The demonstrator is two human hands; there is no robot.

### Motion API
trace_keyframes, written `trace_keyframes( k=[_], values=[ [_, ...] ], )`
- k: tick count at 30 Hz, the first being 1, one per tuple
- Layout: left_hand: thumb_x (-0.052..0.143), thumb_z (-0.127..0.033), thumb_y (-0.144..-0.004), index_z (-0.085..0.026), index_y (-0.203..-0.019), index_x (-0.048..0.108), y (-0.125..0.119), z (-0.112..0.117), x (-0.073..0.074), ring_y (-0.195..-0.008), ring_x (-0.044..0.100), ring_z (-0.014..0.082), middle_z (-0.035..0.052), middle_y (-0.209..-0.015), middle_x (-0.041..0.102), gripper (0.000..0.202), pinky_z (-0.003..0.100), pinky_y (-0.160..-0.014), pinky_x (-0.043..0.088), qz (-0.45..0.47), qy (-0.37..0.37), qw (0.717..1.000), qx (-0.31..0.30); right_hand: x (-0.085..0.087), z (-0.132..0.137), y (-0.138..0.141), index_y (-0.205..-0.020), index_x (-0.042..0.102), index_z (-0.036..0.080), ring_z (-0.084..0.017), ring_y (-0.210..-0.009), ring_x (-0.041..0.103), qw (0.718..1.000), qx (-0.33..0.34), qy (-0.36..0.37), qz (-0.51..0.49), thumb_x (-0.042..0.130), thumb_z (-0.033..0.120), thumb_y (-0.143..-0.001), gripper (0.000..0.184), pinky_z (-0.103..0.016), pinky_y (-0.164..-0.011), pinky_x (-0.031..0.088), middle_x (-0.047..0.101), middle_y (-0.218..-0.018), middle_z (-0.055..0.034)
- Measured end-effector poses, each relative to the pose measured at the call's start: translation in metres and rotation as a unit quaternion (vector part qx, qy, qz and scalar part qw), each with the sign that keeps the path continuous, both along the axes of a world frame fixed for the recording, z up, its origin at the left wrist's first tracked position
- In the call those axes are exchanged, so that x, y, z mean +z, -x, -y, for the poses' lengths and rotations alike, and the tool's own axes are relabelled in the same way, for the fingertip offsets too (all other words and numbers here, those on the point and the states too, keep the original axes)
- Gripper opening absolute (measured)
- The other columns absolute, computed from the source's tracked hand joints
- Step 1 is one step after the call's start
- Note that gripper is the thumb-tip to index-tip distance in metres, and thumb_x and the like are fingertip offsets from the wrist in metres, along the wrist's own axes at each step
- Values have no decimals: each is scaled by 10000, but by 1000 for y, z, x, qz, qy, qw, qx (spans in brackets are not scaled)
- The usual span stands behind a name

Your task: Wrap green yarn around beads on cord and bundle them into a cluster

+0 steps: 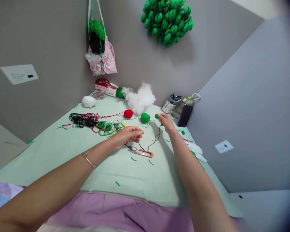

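Note:
My right hand (166,122) pinches a small green crocheted piece (156,116) above the table. From it a black yarn strand (157,138) hangs down to the thread snips (141,151), which have orange handles and lie on the table. My left hand (128,136) is over the snips' blades, its fingers loosely curled. The black strand runs up to its lower fingers and shows again on the hand's other side; the grip itself is partly hidden. A green yarn ball (145,118) and a red ball (128,114) rest beyond my hands.
Tangled black yarn (83,120), white stuffing (141,98) and a white yarn ball (88,101) lie on the pale green table cover (87,180). A pen cup (169,105), a bottle (188,100) and a phone (185,116) stand back right. Green crocheted pieces (168,22) hang above.

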State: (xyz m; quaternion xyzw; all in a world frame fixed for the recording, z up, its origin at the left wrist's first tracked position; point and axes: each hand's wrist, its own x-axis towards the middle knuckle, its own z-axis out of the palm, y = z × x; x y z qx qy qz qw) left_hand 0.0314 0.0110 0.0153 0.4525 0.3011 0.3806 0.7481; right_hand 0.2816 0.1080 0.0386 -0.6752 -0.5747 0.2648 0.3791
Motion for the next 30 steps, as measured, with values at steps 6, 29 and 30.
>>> trace_keyframes(
  k=[6,29,30],
  values=[
    [670,-347,-927,-110,-987,686,-8,6,-2,-733,696,127,111,-943,722,245,242,-705,586,97,87,991,-4,16,88,41,-1026,656,136,-87,-495,280,964,231,-19,-128,652,522,-827,434,-252,-502,206,368,-505,94],
    [680,-171,-872,-119,-902,690,-2,-7,-11,-715,694,116,101,-949,757,60,230,-724,598,140,122,981,63,2,134,60,-847,748,172,-126,-557,450,981,163,-38,-100,672,427,-830,267,-280,-558,384,558,-595,6],
    [678,-172,-874,-118,-904,689,-2,-7,-11,-711,693,115,100,-948,756,63,229,-720,598,140,119,981,63,2,135,61,-846,745,170,-122,-532,428,982,166,-30,-85,656,420,-843,266,-278,-547,368,524,-553,19]
  ],
)
